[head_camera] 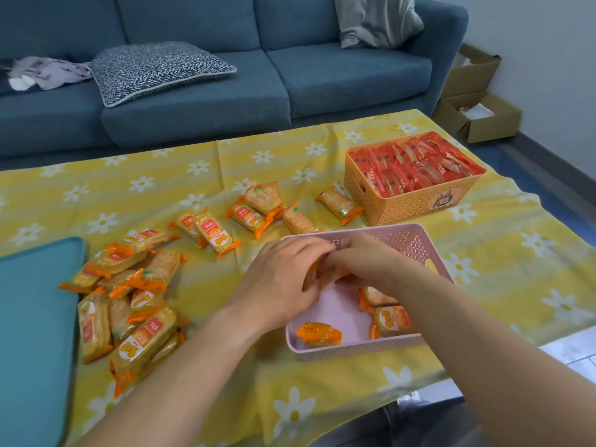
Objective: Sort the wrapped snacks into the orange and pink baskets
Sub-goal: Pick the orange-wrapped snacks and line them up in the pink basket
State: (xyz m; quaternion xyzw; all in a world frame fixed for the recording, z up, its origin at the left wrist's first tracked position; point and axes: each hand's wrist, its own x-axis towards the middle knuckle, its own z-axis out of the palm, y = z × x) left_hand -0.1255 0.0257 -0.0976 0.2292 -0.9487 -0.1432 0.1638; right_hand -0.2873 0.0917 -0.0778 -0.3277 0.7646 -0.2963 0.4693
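My left hand [280,279] and my right hand [364,262] meet over the pink basket [416,243], both curled round an orange-wrapped cracker snack [314,272] that is mostly hidden between them. Three wrapped snacks lie in the pink basket, one [319,333] at its near left and two [390,317] at its right. A pile of orange-wrapped cracker snacks [129,304] sits on the cloth to the left. More snacks [258,208] are scattered behind the pink basket. The orange basket [406,204] at the back right is full of red-wrapped snacks [416,166].
A yellow flowered cloth [500,285] covers the table. A teal tray [35,317] lies at the left edge. A blue sofa [200,101] with cushions stands behind the table. Cardboard boxes [477,114] sit on the floor at the far right.
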